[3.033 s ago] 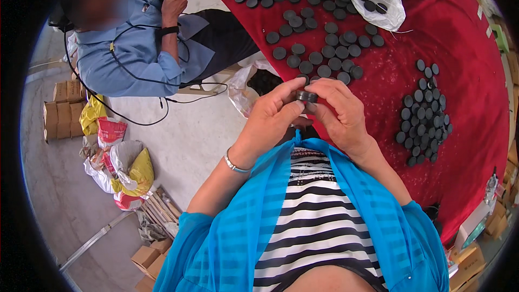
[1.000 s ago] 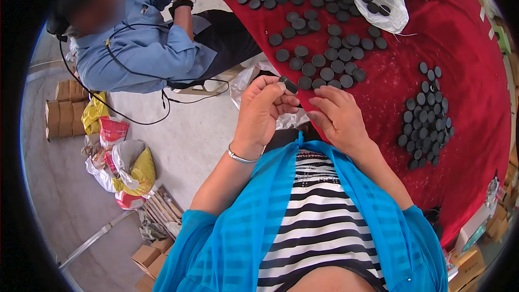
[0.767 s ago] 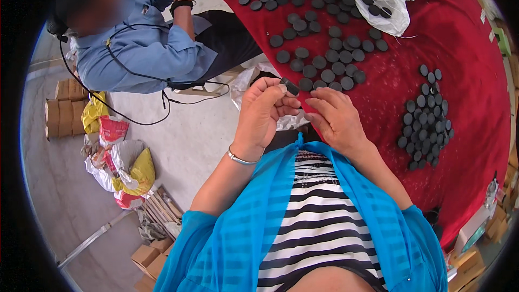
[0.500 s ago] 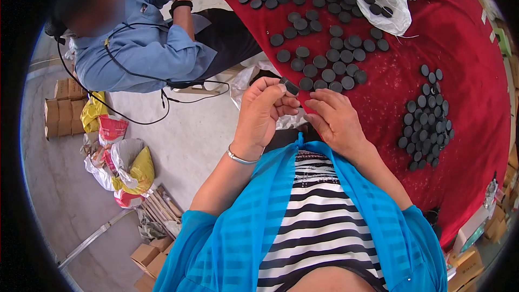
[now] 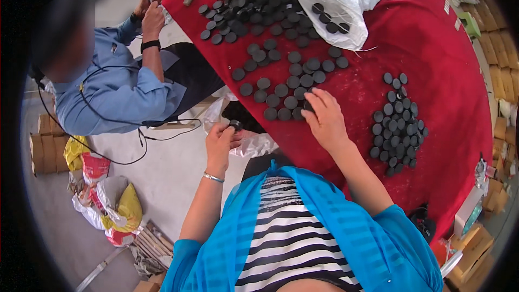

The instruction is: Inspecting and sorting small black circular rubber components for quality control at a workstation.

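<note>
My left hand (image 5: 220, 148) pinches a small black round cap (image 5: 236, 125) beside the table's edge. Just beyond it is a clear plastic bag (image 5: 259, 146) with dark contents. On the red cloth, my right hand (image 5: 328, 124) has its thumb and fingers around another black cap (image 5: 308, 106), which they partly cover. That cap belongs to a loose spread of black caps (image 5: 280, 90) lying flat in front of the hand. Farther back is a denser heap (image 5: 259, 8) of the same caps.
A white woven sack (image 5: 346, 0) lies open behind the heap, caps at its mouth. Another group of caps (image 5: 397, 130) sits to the right on the red cloth (image 5: 454, 92). At the left a co-worker in a blue shirt (image 5: 116, 84) handles a small item. Bags (image 5: 108, 200) and cartons (image 5: 46, 151) stand on the floor.
My hands have moved apart: the left went down and left with a cap, the right reached forward onto a cap on the cloth. The whole view has shifted, too.
</note>
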The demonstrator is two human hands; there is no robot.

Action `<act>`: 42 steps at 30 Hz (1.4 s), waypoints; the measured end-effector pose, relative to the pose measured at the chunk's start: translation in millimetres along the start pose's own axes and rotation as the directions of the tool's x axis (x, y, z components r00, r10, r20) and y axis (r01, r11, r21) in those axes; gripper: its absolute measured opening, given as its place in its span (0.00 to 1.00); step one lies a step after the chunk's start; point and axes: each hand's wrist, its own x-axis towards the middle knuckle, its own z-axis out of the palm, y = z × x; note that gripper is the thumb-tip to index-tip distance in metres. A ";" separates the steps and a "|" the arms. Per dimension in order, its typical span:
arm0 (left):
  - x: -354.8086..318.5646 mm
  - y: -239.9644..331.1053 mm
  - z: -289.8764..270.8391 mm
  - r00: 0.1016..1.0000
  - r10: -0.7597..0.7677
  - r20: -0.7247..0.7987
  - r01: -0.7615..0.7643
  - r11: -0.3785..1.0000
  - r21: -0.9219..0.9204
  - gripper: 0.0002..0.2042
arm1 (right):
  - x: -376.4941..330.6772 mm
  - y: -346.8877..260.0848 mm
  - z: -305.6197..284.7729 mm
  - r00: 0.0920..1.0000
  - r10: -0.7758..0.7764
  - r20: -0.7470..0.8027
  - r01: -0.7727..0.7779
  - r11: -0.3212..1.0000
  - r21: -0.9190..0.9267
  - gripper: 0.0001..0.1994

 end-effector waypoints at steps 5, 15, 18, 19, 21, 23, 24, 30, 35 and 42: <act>2.8 -20.0 -13.5 0.995 -0.023 -0.096 0.025 0.999 0.020 0.17 | 18.1 38.7 -8.8 0.991 0.113 -0.077 -0.120 0.989 -0.088 0.24; -27.3 -90.4 -34.6 0.991 -0.100 0.085 0.038 0.836 0.548 0.14 | 82.7 88.1 17.2 0.971 0.159 -0.176 -0.199 0.951 -0.239 0.24; -45.0 -106.0 -41.3 0.991 -0.091 0.101 0.002 0.751 0.660 0.15 | 74.3 66.0 38.5 0.990 0.074 -0.122 -0.105 0.956 -0.273 0.24; -49.6 -107.4 -40.8 0.984 -0.144 0.109 0.025 0.708 0.706 0.15 | 69.5 58.6 43.5 0.996 0.025 -0.089 -0.047 0.965 -0.259 0.23; -58.8 -108.3 -40.0 0.968 -0.202 0.148 0.013 0.630 0.777 0.17 | 63.8 48.5 49.5 0.999 -0.035 -0.031 0.028 0.978 -0.207 0.22; -64.9 -128.9 -50.6 0.951 -0.198 0.238 -0.083 0.577 0.813 0.18 | 64.6 45.8 47.7 0.998 -0.062 -0.033 0.058 0.992 -0.113 0.21; -67.9 -137.9 -55.4 0.918 -0.191 0.348 -0.204 0.526 0.825 0.19 | 65.6 48.8 45.2 0.995 -0.088 -0.053 0.086 0.995 -0.039 0.20; -85.3 -164.3 -49.1 0.801 -0.466 0.376 -0.183 0.407 0.895 0.13 | 59.3 125.9 -3.2 0.989 -0.044 -0.141 -0.016 0.917 -0.397 0.19; -108.1 -188.9 -31.9 0.850 -0.362 0.381 -0.290 0.281 0.915 0.08 | 57.3 153.2 -5.2 0.989 0.069 -0.129 -0.136 0.764 -0.630 0.23; -111.6 -157.0 -15.4 0.878 -0.478 0.022 0.181 0.375 0.909 0.10 | 51.7 159.0 4.0 0.985 0.085 -0.153 -0.166 0.730 -0.663 0.25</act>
